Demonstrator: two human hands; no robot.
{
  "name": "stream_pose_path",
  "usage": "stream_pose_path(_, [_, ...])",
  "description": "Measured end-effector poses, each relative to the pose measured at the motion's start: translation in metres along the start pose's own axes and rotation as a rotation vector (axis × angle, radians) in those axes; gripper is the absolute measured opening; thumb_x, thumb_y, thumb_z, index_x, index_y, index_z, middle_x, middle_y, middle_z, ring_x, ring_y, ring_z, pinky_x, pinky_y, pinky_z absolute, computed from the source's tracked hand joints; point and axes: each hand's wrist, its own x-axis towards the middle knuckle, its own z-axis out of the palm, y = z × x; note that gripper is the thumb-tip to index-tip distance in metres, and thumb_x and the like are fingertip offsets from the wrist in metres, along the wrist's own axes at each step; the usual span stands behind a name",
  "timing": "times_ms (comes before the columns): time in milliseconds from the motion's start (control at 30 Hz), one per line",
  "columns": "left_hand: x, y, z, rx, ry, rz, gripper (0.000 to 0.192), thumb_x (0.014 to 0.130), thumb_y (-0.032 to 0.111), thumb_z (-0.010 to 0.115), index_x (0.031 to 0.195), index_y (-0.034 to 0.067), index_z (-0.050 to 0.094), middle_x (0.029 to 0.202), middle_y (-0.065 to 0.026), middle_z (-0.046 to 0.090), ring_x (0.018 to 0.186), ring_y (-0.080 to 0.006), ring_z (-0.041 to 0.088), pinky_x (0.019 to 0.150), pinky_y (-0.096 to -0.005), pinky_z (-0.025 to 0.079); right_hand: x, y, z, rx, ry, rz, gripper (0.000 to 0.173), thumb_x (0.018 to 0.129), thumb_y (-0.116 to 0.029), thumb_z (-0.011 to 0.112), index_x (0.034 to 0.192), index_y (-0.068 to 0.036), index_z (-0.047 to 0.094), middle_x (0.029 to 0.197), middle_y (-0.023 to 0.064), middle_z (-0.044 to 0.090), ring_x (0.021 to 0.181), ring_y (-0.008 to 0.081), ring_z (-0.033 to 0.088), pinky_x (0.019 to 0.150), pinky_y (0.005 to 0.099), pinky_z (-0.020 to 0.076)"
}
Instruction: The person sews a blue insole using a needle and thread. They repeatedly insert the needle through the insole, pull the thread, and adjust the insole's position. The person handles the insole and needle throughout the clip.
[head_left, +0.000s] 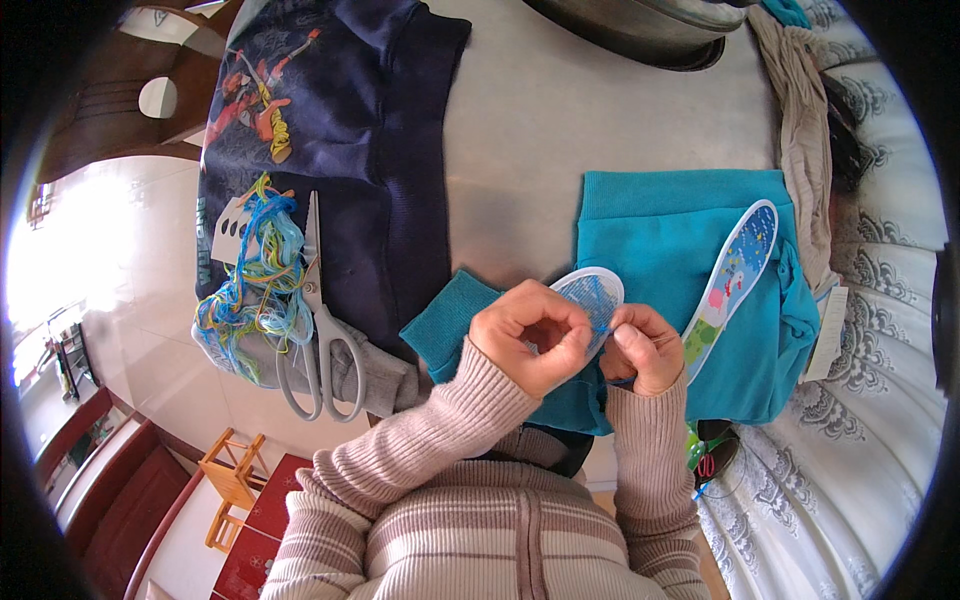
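Observation:
My left hand (534, 336) pinches thumb to forefinger over the white-edged embroidered insole (590, 283), whose lower part is hidden behind it. At the insole's right edge, my right hand (642, 346) holds blue thread between thumb and fingers; a thin, pale line, perhaps a needle, shows by its fingers. A second insole (721, 291), with a bird and green patches, lies on the teal garment (675, 195). Grey-handled scissors (321, 315) and a tangle of colored embroidery floss (270, 277) rest on a dark garment at the left.
A navy sweatshirt (409, 127) with a printed figure covers the table's left side. A large metal pan (645, 34) stands at the far edge of the metallic tabletop (525, 150). Beige cloth (799, 127) and a patterned white curtain (877, 300) border the right side.

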Motion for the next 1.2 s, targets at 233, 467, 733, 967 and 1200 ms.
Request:
stream_pose_path(233, [-0.001,0.005,-0.003,0.114,-0.007,0.025,0.009,0.072,0.007,0.069,0.076,0.002,0.063,0.077,-0.003,0.058,0.062,-0.0073,0.055,0.056,-0.0194,0.045,-0.01,-0.014,0.008,-0.552,0.004,-0.461,0.024,0.074,-0.007,0.071,0.096,-0.001,0.064,0.056,-0.0052,0.044,0.046,0.001,0.034,0.042,0.0177,0.0238])
stream_pose_path(467, [-0.002,0.006,-0.004,0.164,0.0,0.12,0.008,0.07,0.005,0.069,0.075,0.002,0.063,0.076,-0.0033,0.059,0.059,-0.0071,0.054,0.052,-0.0191,0.044,-0.005,0.002,0.009,-0.715,0.132,-0.583,0.013,0.083,-0.011,0.064,0.092,-0.002,0.061,0.056,-0.0043,0.047,0.046,0.002,0.036,0.043,0.0177,0.0292])
stream_pose_path(733, [-0.002,0.002,-0.005,0.17,0.036,0.163,0.009,0.067,0.006,0.071,0.073,0.004,0.064,0.074,-0.0026,0.06,0.055,-0.0065,0.054,0.049,-0.0186,0.044,-0.006,-0.007,0.005,-0.5,-0.113,-0.306,0.016,0.084,-0.013,0.064,0.094,-0.001,0.06,0.062,-0.005,0.05,0.053,0.0008,0.039,0.049,0.0162,0.0307])
stream_pose_path(967, [-0.002,0.003,-0.008,0.158,0.049,0.147,0.01,0.067,0.006,0.071,0.074,0.003,0.064,0.075,-0.0031,0.06,0.057,-0.0075,0.055,0.05,-0.0193,0.045,-0.009,-0.003,0.005,-0.531,-0.032,-0.371,0.011,0.087,-0.009,0.058,0.093,0.0,0.055,0.066,-0.0041,0.052,0.055,0.0014,0.041,0.05,0.016,0.0336])
stream_pose_path(1200, [-0.005,-0.006,-0.009,0.062,0.099,0.079,0.011,0.07,0.009,0.07,0.076,0.003,0.063,0.076,-0.0042,0.059,0.06,-0.0087,0.056,0.054,-0.0196,0.047,-0.007,-0.009,-0.001,-0.45,0.024,-0.397,0.017,0.084,-0.003,0.058,0.099,0.002,0.053,0.063,-0.0054,0.045,0.053,0.0001,0.035,0.047,0.0156,0.0274])
